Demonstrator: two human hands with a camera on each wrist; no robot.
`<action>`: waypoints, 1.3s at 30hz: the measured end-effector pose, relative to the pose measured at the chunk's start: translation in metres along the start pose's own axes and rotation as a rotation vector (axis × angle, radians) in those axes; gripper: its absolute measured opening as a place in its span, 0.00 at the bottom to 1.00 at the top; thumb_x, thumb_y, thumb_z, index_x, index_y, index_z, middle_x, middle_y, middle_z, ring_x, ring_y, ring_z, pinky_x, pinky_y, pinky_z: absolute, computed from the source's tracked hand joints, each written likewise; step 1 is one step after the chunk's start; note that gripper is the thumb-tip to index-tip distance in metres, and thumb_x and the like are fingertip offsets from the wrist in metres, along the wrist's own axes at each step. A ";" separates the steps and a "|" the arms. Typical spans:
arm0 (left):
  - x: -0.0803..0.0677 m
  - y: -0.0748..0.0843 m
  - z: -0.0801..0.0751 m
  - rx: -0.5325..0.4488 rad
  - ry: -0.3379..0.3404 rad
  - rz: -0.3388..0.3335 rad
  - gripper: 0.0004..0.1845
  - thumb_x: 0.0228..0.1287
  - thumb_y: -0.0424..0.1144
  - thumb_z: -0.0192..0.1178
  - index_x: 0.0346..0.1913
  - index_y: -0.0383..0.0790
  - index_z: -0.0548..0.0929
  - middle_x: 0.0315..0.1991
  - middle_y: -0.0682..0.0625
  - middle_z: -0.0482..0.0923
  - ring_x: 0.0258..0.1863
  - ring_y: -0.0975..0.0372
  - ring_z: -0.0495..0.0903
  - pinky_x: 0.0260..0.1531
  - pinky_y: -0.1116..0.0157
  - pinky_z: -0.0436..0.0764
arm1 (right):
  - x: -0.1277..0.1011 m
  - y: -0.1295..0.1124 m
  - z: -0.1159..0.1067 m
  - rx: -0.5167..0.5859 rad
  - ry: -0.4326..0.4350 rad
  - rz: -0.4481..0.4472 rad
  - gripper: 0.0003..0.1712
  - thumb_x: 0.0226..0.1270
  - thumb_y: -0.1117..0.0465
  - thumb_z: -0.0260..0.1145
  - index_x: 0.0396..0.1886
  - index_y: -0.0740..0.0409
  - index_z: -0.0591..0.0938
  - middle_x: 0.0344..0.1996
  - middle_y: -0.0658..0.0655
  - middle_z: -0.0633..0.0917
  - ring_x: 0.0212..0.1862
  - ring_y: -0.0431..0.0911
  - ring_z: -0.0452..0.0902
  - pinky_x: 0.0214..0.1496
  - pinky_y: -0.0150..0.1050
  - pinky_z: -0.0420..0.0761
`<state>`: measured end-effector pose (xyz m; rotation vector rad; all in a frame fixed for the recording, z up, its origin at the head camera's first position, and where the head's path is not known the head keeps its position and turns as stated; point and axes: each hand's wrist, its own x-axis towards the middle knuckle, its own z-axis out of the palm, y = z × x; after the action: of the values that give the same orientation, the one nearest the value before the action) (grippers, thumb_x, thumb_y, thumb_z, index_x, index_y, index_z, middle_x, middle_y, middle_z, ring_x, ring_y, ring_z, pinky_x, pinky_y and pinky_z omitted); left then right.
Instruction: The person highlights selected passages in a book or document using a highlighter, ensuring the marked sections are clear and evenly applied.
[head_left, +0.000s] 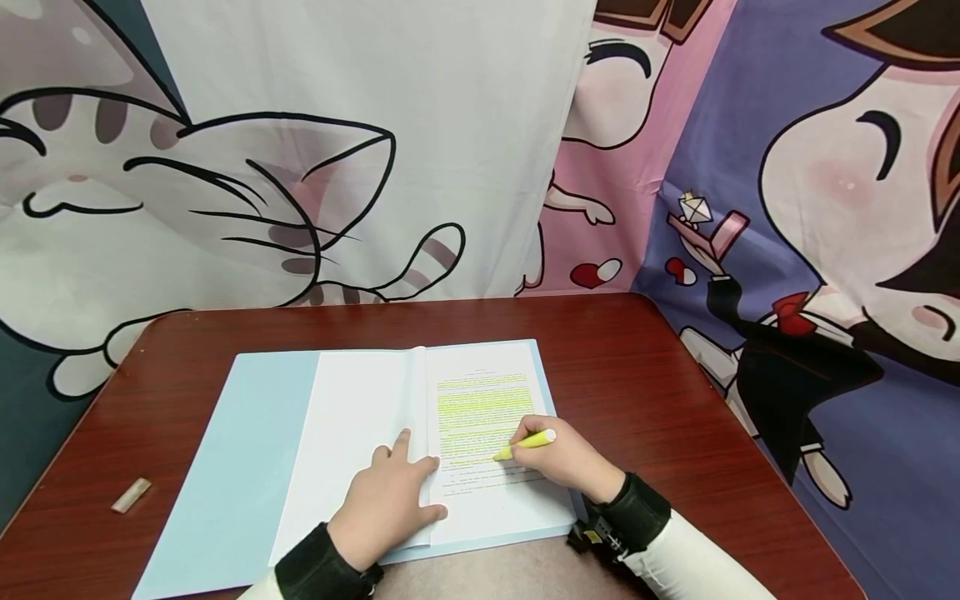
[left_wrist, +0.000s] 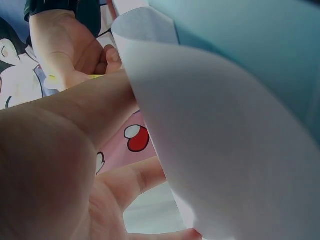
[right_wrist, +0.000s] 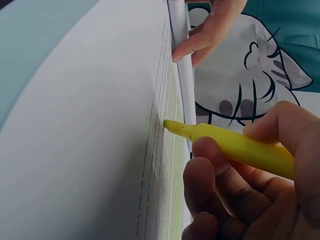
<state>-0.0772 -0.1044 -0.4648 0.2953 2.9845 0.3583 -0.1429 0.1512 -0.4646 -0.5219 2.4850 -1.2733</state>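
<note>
Pinches a yellow highlighter [head_left: 534,439] between the thumb and curled fingers of the right hand [head_left: 566,462], clamped on the barrel with the nib [right_wrist: 172,125] pointing left across the right page [head_left: 495,521]. Lays the left hand [head_left: 386,504] over the left page [head_left: 345,417] by the fold, fingers spread apart and holding nothing, thumb reaching over toward the right page.

Seems to be at the stage of colouring the printed text [head_left: 483,412] line by line, with most of the block done and only the last few near lines unmarked. Probably calls next for drawing the nib to the right along a line in a level stroke, then dropping to a nearer line, with both pages pressed flat by the left hand.

Shows, on the highlighter, a bright yellow barrel, a pale rear end and a tapered, uncapped nib, apparently touching the paper among the lower lines. Bears, on the right page, bands of yellow-green over the far and middle text, plain print below and a white margin at the near edge. Sits inside a light-blue folder [head_left: 277,392], open on a reddish-brown desk [head_left: 637,375]. Includes also 1 small pale block [head_left: 131,495], at the left of the desk, well apart from the 2 hands.
</note>
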 end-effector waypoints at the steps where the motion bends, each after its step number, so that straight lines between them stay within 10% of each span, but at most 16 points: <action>1: 0.000 0.000 0.000 0.000 -0.001 0.000 0.35 0.45 0.62 0.74 0.56 0.48 0.85 0.67 0.30 0.66 0.48 0.43 0.75 0.27 0.49 0.78 | 0.000 0.000 0.000 0.001 0.002 0.002 0.05 0.63 0.64 0.65 0.27 0.51 0.80 0.23 0.51 0.77 0.21 0.41 0.65 0.24 0.33 0.66; 39: 0.000 0.000 0.001 0.000 0.010 0.012 0.34 0.45 0.61 0.75 0.55 0.47 0.86 0.66 0.29 0.66 0.47 0.43 0.75 0.25 0.51 0.77 | -0.008 0.016 -0.016 -0.012 0.067 0.051 0.04 0.59 0.66 0.65 0.28 0.53 0.81 0.25 0.52 0.78 0.26 0.44 0.71 0.26 0.34 0.71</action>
<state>-0.0767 -0.1045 -0.4657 0.3123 2.9936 0.3624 -0.1453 0.1752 -0.4675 -0.4226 2.5446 -1.2772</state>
